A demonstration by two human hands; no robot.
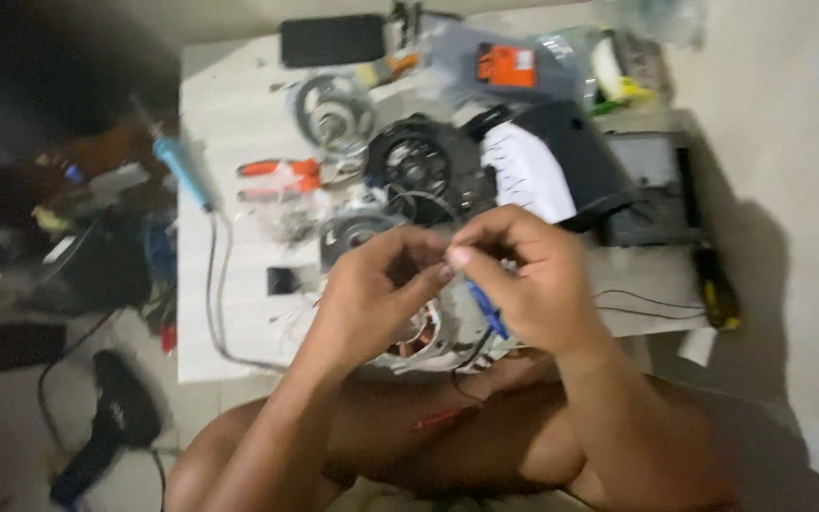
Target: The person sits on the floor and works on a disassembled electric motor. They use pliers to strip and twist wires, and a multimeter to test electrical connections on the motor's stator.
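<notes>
Grip: left hand (372, 294) and right hand (523, 275) pinch a thin wire end together, the right also closed on a blue-handled tool (488, 311). Wire joint unfinished, judged. Copper-wound motor stator (421, 339) at 6 o'clock beneath; black fan housing (419, 163) at 12 o'clock.

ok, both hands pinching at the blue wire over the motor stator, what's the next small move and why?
Probably keep the pinch and steady the hands: left hand and right hand meet fingertip to fingertip on the blue wire, above the stator, and the view is blurred.
</notes>
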